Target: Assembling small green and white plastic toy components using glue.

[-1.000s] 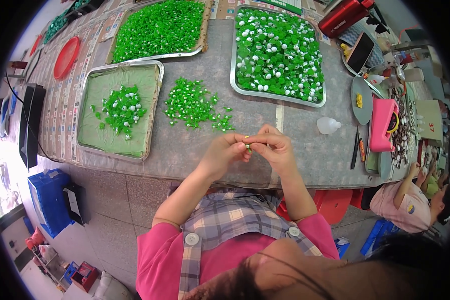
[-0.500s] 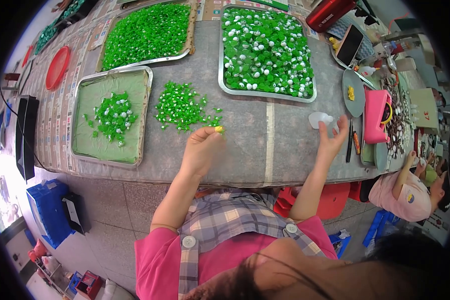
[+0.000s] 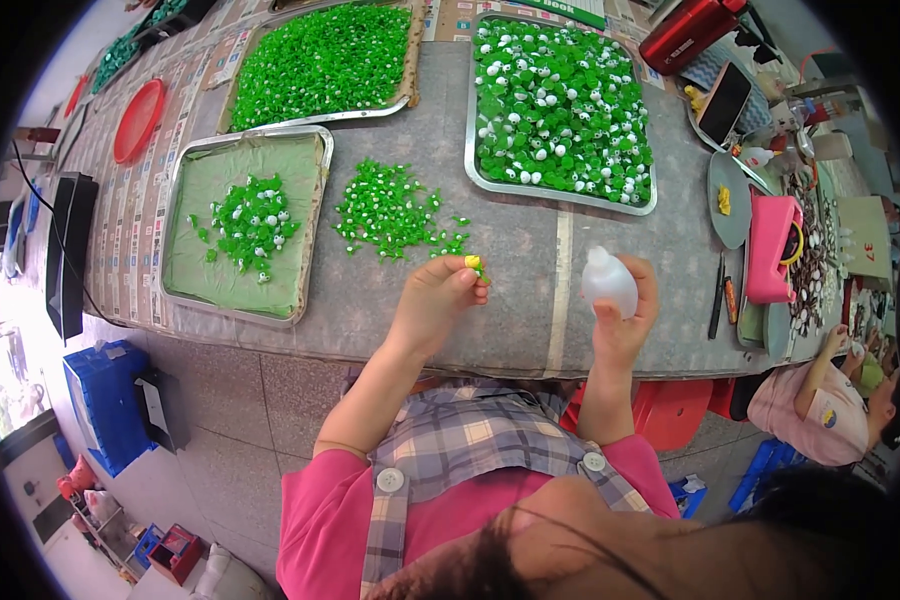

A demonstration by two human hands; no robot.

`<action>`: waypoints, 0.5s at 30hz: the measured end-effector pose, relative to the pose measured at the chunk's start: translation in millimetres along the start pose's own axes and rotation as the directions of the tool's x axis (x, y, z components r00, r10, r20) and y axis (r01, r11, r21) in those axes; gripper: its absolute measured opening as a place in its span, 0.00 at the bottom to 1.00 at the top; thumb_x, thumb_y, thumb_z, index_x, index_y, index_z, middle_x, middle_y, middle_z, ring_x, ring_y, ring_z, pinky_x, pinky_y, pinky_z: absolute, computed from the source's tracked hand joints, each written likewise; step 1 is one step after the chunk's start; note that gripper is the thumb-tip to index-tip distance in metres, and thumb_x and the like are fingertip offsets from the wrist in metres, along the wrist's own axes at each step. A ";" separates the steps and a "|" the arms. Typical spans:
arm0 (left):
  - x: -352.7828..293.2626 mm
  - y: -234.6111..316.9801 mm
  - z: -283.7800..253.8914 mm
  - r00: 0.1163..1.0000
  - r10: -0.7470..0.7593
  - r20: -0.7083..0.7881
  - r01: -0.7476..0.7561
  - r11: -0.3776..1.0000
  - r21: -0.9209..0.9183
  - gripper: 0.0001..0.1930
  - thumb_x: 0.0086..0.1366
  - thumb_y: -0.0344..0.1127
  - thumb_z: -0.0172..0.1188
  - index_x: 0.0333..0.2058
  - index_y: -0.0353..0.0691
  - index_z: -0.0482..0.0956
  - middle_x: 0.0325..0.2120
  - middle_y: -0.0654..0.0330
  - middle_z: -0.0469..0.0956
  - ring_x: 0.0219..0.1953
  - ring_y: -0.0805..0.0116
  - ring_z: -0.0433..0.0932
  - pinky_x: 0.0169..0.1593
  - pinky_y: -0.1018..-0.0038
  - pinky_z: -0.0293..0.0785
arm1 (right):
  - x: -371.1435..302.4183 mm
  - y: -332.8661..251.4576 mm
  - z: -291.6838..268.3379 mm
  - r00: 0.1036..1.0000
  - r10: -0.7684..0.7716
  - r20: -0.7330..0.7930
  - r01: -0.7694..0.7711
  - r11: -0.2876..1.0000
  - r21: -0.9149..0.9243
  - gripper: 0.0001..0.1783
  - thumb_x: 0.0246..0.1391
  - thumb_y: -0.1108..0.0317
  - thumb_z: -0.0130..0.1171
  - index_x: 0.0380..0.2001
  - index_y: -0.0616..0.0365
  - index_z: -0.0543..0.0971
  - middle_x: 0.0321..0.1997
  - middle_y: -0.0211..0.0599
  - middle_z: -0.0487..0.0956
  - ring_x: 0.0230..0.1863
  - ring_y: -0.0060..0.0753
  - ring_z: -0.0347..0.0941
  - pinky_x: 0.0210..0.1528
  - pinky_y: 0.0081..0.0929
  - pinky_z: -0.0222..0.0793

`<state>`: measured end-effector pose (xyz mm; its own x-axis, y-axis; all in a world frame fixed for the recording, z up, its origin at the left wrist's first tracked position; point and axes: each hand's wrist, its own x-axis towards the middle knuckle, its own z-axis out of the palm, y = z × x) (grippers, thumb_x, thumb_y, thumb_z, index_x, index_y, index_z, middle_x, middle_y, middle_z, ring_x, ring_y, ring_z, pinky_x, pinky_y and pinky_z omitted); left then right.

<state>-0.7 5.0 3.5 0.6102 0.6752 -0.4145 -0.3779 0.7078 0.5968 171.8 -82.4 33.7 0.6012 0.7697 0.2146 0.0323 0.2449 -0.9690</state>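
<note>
My left hand point(image 3: 436, 300) pinches a small green piece point(image 3: 482, 270) between thumb and fingers. Something yellow point(image 3: 472, 262) covers or sits at a fingertip of that hand; which, I cannot tell. My right hand point(image 3: 625, 325) is wrapped round a small whitish squeeze bottle point(image 3: 610, 280), held upright over the grey tabletop with its tip up. Just beyond my left hand lies a loose heap of small green and white pieces point(image 3: 385, 210). A shallow tray point(image 3: 315, 230) on the left carries a cluster of green pieces with white balls.
Two trays stand at the back: one of small green pieces point(image 3: 320, 65), one of green-and-white pieces point(image 3: 565, 115). At the right are a pink tape dispenser point(image 3: 770, 250), a grey dish point(image 3: 727, 215), a pen point(image 3: 717, 295) and a phone point(image 3: 725, 103). Another person point(image 3: 810, 410) sits to the right.
My right hand has picked up the squeeze bottle from the table and brought it left, towards my left hand. My left hand keeps its pinch. The whole view has shifted slightly.
</note>
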 end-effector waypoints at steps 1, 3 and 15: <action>0.0 -0.6 -0.7 1.000 0.015 0.019 -0.015 1.000 -0.027 0.06 0.53 0.31 0.51 0.30 0.36 0.70 0.23 0.61 0.71 0.25 0.75 0.70 0.31 0.80 0.69 | 0.2 -4.0 4.9 1.000 0.001 0.003 -0.001 1.000 -0.001 0.23 0.32 0.61 0.64 0.31 0.61 0.68 0.28 0.29 0.68 0.29 0.18 0.63 0.32 0.14 0.59; -0.5 -0.3 -0.7 0.999 0.019 0.029 -0.018 0.999 -0.037 0.05 0.53 0.31 0.51 0.29 0.37 0.69 0.22 0.61 0.71 0.24 0.75 0.70 0.30 0.81 0.69 | 1.0 -11.1 13.0 0.996 -0.080 -0.050 0.079 0.997 -0.019 0.23 0.29 0.60 0.66 0.27 0.60 0.68 0.25 0.28 0.66 0.26 0.17 0.61 0.27 0.13 0.56; -0.1 -0.8 -0.7 0.998 0.011 0.066 -0.008 0.999 -0.044 0.05 0.54 0.31 0.51 0.28 0.37 0.68 0.22 0.61 0.71 0.24 0.75 0.70 0.30 0.80 0.69 | -3.3 -9.1 23.1 0.974 -0.220 0.044 0.225 0.949 -0.219 0.26 0.33 0.49 0.60 0.24 0.61 0.66 0.18 0.28 0.62 0.21 0.19 0.55 0.22 0.14 0.49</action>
<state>-1.0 4.5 2.6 0.6507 0.6678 -0.3614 -0.4133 0.7108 0.5692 151.1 -73.5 44.7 0.5434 0.7221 0.4281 0.3409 0.2762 -0.8986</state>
